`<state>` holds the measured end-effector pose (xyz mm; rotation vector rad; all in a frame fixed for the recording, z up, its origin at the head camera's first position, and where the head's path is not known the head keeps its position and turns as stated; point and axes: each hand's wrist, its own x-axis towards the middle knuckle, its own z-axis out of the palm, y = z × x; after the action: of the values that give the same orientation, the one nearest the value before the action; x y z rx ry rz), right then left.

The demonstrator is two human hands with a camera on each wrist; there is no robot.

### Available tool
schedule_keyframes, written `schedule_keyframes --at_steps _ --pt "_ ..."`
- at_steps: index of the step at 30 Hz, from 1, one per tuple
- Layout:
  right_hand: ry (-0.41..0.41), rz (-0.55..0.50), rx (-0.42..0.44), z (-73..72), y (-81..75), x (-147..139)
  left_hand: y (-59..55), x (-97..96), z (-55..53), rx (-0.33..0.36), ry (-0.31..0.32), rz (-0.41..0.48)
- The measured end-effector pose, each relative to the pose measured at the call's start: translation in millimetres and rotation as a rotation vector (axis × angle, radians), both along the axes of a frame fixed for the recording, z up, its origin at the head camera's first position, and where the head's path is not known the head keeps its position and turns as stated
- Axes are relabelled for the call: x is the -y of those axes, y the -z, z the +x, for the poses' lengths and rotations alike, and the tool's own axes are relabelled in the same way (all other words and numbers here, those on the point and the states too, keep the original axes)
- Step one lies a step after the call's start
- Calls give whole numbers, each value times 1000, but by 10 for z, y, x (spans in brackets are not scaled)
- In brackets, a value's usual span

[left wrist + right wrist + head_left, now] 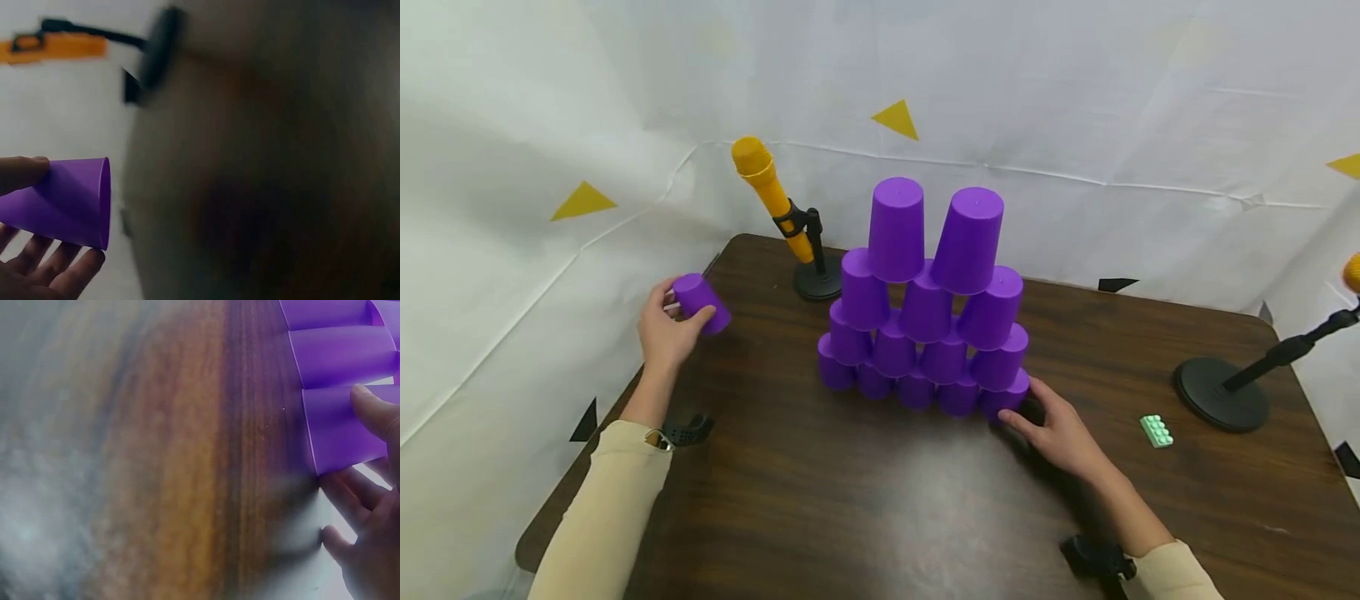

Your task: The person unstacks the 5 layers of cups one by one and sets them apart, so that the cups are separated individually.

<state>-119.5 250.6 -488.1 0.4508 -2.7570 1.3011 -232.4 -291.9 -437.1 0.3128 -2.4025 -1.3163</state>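
Purple cups, all upside down, form a wall (928, 310) of stacked rows on the table. Two cups make up its top row, three the row beneath, and several each of the lower rows. Off to the left of the wall, my left hand (668, 335) grips a single purple cup (702, 303) above the table; in the left wrist view this cup (78, 197) lies sideways between thumb and fingers. At the wall's lower right, my right hand (1063, 432) holds the end cup (1002, 398) of the bottom row, thumb on its front and fingers around its far side.
An orange microphone (775, 200) on a black stand rises behind and left of the wall. Another stand with a round black base (1221, 395) is on the right. A mint-green toy brick (1157, 431) lies near it. White sheeting (1075, 100) hangs behind the table (760, 500).
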Motion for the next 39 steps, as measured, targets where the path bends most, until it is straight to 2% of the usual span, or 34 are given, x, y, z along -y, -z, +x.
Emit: schedule_keyframes --at_steps 3,6,10,14,19,22,24,26,28,30,32,34,35,37,39 --pt "-3 -4 -4 -2 -5 10 201 131 -36 47 -36 -36" --pt "-1 0 -7 -6 -6 11 293 206 -98 55 -46 -60" --pt "0 10 1 -9 -8 12 363 265 -176 60 -50 -78" --pt "0 24 11 -15 -6 9 401 283 -224 64 -49 -78" --pt "-2 26 10 -21 -1 9 422 304 -232 80 -47 -56" --pt "-7 21 10 -24 -1 11 389 320 -224 97 -25 -42" --pt "-7 19 13 -24 0 7 324 319 -229 73 -8 -43" --pt "-7 16 16 -22 0 -1 201 291 -240 17 -4 -53" --pt "-4 14 14 -16 -3 -9 13 218 -247 -72 -10 -61" --pt "-4 12 8 -9 -6 -16 -227 93 -243 -179 -9 -67" --pt "-5 9 7 -2 -9 -20 -513 -108 -200 -286 27 -58" --pt "-6 6 10 4 -8 -24 -830 -389 -103 -380 110 -30" --pt "-8 5 12 6 -7 -24 -996 -555 -25 -416 171 -5" --pt "-11 1 21 5 -3 -26 -1304 -895 153 -461 317 47" --pt "-13 1 29 1 0 -26 -1561 -1210 338 -468 479 101"
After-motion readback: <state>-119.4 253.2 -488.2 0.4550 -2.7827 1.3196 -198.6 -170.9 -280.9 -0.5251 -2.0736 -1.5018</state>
